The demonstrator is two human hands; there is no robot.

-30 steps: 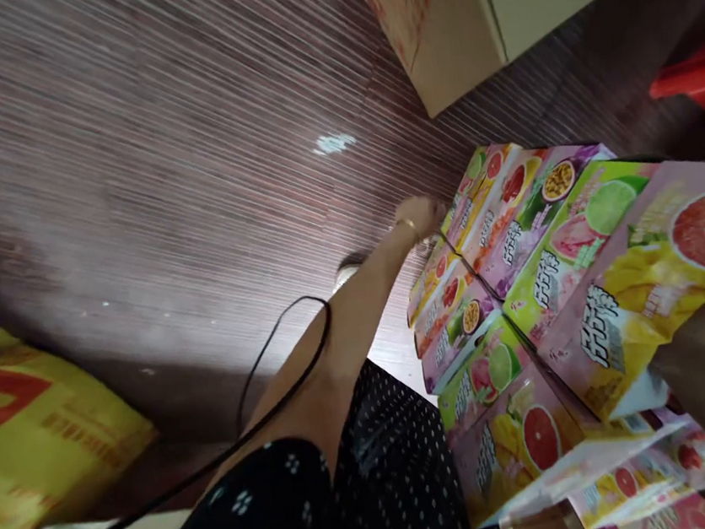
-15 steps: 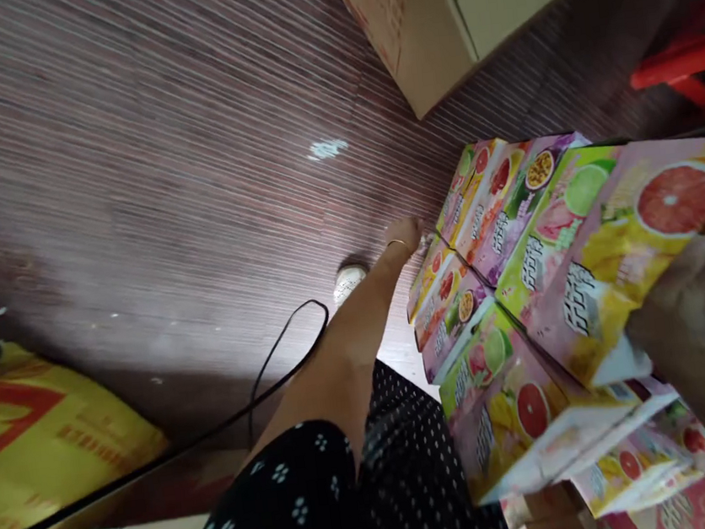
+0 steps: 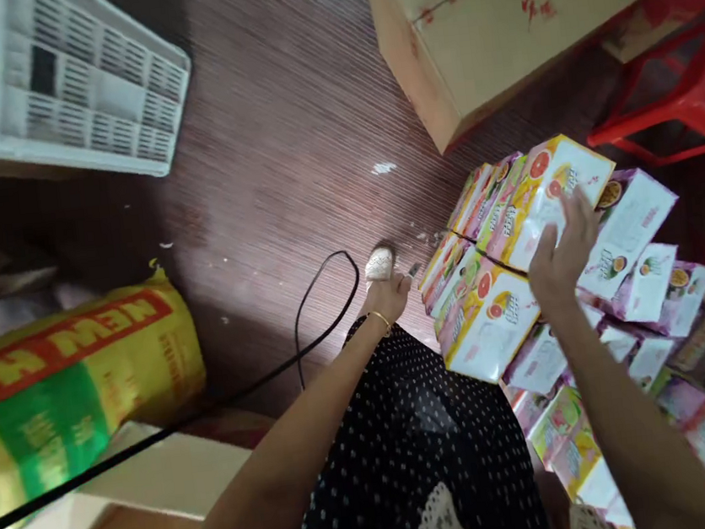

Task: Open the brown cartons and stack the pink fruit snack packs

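Low beside the stack, my left hand has its fingers curled in. A small greyish tip shows just beyond them; I cannot make out what it is. My right hand is open, fingers spread, over the white end of a pink-and-yellow fruit-printed box. Beside and below it stands another such carton, part of two rows with a dark gap between them. White-ended purple boxes printed with passion fruit lie to the right, under and behind my right arm.
A large brown carton and a red plastic stool stand beyond the stack. White crates are at upper left. A yellow-green sack and an open carton lie left. A black cord crosses the floor.
My left hand has drawn back from the side of the stack toward my body. My right hand has shifted left in the view, fingers now spread. The view has swung, bringing in the crates.
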